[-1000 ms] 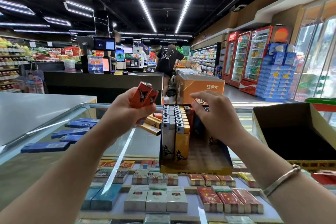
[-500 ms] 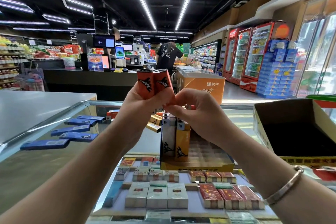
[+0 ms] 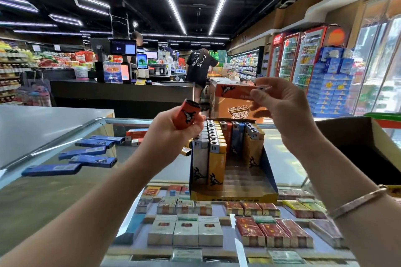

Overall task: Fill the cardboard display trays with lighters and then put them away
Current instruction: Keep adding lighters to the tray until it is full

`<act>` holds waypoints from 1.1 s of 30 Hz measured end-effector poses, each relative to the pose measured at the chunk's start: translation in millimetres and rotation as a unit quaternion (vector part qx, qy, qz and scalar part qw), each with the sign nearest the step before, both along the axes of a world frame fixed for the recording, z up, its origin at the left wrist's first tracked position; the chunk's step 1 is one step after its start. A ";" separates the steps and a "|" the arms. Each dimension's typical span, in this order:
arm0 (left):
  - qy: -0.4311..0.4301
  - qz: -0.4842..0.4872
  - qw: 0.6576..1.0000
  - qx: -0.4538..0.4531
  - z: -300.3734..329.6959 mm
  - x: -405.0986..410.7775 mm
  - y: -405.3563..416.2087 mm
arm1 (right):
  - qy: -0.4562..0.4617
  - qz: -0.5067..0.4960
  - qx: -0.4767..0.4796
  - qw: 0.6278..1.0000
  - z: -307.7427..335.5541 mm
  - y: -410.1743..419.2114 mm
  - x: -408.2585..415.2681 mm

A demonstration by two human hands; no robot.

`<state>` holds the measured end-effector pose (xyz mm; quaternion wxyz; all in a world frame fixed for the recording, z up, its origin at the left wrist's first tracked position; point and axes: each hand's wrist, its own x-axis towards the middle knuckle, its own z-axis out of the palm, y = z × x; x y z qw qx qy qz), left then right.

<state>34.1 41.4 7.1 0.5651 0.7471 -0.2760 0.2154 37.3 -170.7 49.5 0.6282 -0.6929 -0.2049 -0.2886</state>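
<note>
Each hand's grip holds one orange lighter printed with black figures.

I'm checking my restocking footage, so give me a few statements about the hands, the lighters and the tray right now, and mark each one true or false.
1. Each hand holds an orange lighter. True: the left hand grips one orange lighter, the right hand pinches another orange lighter.
2. The cardboard display tray is completely full. False: its right front part has no lighters in it.
3. Blue lighters lie loose on the glass counter to the left of the tray. True.
4. The right hand's lighter stands upright. False: it is held sideways.
5. The front row in the tray is all blue. False: a white lighter and a yellow lighter stand in front.
</note>
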 end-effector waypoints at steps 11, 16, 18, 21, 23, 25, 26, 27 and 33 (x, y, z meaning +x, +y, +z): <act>0.028 0.004 0.999 0.015 -3.2 5.9 2.2 | -0.070 -0.129 -0.238 0.960 -7.0 2.8 8.8; 0.030 0.001 0.999 0.012 -2.2 4.7 2.8 | -0.097 -0.123 -0.371 0.915 -21.2 16.3 9.4; 0.029 0.005 0.999 0.016 -2.3 4.4 2.8 | -0.110 -0.119 -0.399 0.903 -24.0 18.3 10.1; 0.030 0.007 0.999 0.019 -1.9 3.4 2.7 | -0.123 -0.125 -0.426 0.888 -28.3 22.4 9.7; 0.034 0.006 0.999 0.020 -1.6 2.5 2.2 | -0.126 -0.141 -0.437 0.879 -31.1 23.4 10.4; 0.038 0.008 0.999 0.020 -1.1 1.8 1.7 | -0.120 -0.154 -0.454 0.869 -33.6 23.6 10.9; 0.040 0.009 0.999 0.021 -0.8 1.5 1.7 | -0.119 -0.159 -0.462 0.865 -34.1 23.8 11.1; 0.041 0.010 0.999 0.021 -0.6 1.3 1.7 | -0.122 -0.166 -0.469 0.859 -34.5 24.3 11.0; 0.030 0.027 0.999 0.032 -1.9 -0.4 0.4 | -0.138 -0.220 -0.497 0.828 -34.3 24.1 12.5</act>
